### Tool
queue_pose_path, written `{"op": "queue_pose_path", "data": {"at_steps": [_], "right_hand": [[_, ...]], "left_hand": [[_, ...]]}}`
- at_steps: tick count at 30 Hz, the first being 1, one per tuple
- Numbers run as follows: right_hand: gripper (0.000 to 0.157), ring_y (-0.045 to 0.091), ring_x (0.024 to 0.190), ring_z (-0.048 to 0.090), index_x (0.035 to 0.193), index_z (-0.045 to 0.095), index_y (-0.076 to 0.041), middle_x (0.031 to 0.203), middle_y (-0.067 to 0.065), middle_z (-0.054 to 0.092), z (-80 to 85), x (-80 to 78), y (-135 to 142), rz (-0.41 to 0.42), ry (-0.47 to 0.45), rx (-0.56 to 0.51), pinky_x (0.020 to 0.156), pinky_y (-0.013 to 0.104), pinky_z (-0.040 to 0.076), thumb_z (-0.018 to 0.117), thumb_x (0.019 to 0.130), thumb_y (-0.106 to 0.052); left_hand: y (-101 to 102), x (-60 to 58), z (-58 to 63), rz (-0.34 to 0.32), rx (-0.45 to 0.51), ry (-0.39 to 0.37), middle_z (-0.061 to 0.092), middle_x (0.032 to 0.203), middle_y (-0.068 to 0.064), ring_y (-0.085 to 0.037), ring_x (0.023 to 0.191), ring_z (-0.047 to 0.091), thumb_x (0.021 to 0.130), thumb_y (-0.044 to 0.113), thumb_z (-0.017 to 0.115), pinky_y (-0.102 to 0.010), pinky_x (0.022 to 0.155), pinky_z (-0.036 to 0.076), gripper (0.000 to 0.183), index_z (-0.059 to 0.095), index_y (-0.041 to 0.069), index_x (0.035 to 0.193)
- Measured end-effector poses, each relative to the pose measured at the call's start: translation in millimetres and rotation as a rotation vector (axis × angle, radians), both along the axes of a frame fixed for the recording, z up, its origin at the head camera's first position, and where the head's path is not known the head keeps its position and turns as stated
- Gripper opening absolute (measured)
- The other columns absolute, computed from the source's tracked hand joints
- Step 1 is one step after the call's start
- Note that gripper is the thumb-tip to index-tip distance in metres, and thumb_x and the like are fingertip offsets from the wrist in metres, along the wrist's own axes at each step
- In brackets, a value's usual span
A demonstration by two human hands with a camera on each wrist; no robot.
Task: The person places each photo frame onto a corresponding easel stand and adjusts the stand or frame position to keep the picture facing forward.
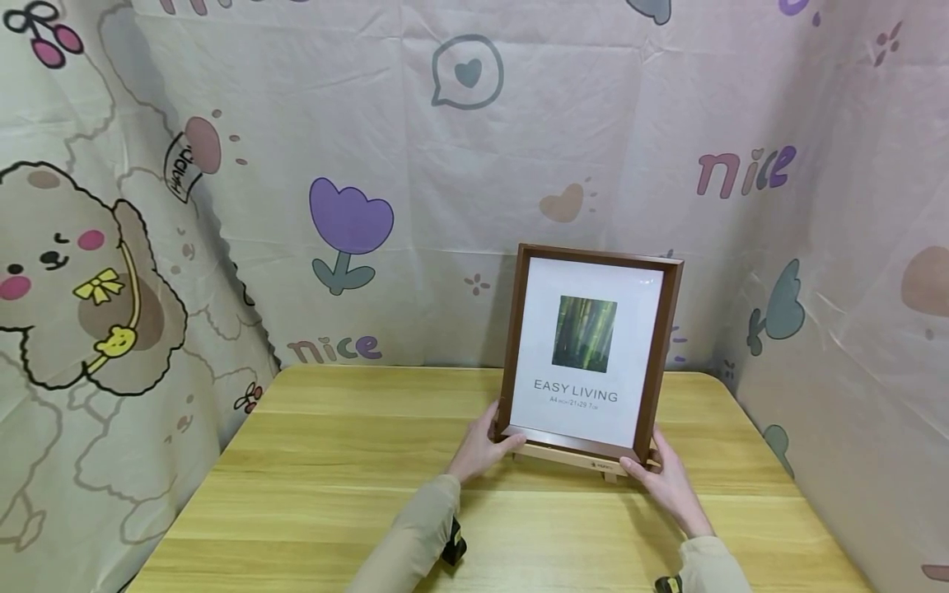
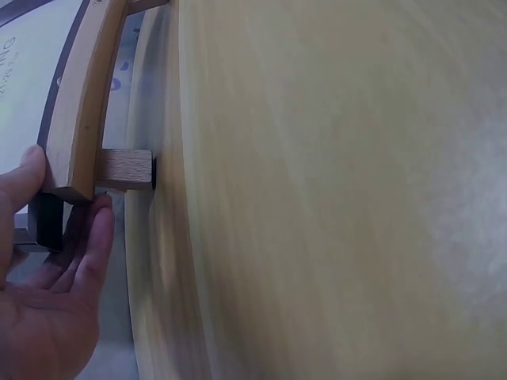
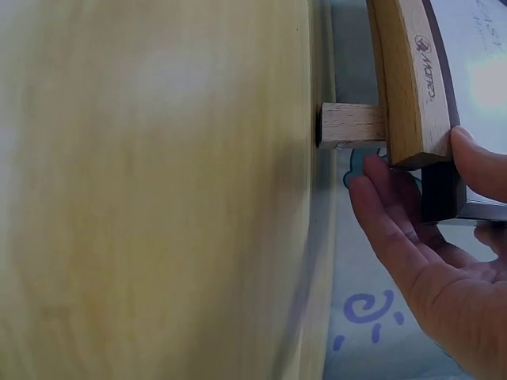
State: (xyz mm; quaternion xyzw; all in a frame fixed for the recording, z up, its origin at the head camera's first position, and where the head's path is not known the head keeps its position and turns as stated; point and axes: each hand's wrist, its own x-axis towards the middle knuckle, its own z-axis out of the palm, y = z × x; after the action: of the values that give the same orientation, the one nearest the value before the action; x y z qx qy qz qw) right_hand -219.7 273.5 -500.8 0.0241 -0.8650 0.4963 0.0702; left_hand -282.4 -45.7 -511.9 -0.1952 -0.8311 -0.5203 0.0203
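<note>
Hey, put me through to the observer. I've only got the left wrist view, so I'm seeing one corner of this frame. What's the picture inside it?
Observer: The head view shows a small green picture, seemingly bamboo stalks, inside the brown frame.
Operator: Is the right grip on the frame too?
Observer: Yes, it holds the other bottom corner.
Operator: Any marking on the stand's ledge?
Observer: The right wrist view shows a round logo with lettering beside it, too blurred to read for sure.
</note>
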Motion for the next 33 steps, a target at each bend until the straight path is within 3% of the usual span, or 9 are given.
{"op": "queue_pose_path", "data": {"at_steps": [15, 22, 29, 33], "right_hand": [[0.087, 0.054, 0.119, 0.06, 0.162, 0.013, -0.007, 0.139, 0.041, 0.05, 2.7, 2.6, -1.9, 0.017, -0.016, -0.008, 0.078, 0.017, 0.053, 0.068, 0.095, -0.008], [0.086, 0.053, 0.118, 0.061, 0.162, 0.014, -0.008, 0.138, 0.042, 0.05, 2.8, 2.9, -3.2, 0.014, -0.014, -0.02, 0.077, 0.017, 0.054, 0.068, 0.094, -0.006], [0.083, 0.053, 0.116, 0.062, 0.16, 0.018, -0.003, 0.133, 0.042, 0.053, 0.5, 1.1, -3.9, 0.011, 0.014, -0.024, 0.077, 0.019, 0.056, 0.068, 0.094, -0.004], [0.082, 0.054, 0.117, 0.061, 0.16, 0.019, -0.004, 0.135, 0.042, 0.052, 0.2, 0.8, -3.8, 0.009, 0.023, -0.028, 0.078, 0.018, 0.055, 0.068, 0.094, -0.003]], "left_hand": [[-3.4, -2.4, -1.1, -0.022, -0.01, 0.019, 0.071, 0.115, -0.015, -0.017, 0.093, 0.066, 0.094, 0.03, 0.073, -0.029, 0.08, 0.055, 0.076, 0.035, 0.008, 0.156], [-4.9, -2.8, -1.8, -0.026, -0.025, 0.009, 0.068, 0.124, -0.018, -0.021, 0.1, 0.064, 0.094, 0.032, 0.072, -0.037, 0.088, 0.054, 0.08, 0.031, 0.006, 0.158], [-5.1, -3.4, -2.5, -0.035, -0.011, 0.005, 0.07, 0.116, -0.017, -0.018, 0.093, 0.064, 0.094, 0.029, 0.072, -0.029, 0.08, 0.055, 0.08, 0.03, 0.008, 0.158], [-4.8, -3.3, -3.5, -0.028, -0.008, -0.013, 0.069, 0.117, -0.017, -0.019, 0.095, 0.064, 0.094, 0.03, 0.072, -0.03, 0.081, 0.055, 0.082, 0.028, 0.006, 0.159]]}}
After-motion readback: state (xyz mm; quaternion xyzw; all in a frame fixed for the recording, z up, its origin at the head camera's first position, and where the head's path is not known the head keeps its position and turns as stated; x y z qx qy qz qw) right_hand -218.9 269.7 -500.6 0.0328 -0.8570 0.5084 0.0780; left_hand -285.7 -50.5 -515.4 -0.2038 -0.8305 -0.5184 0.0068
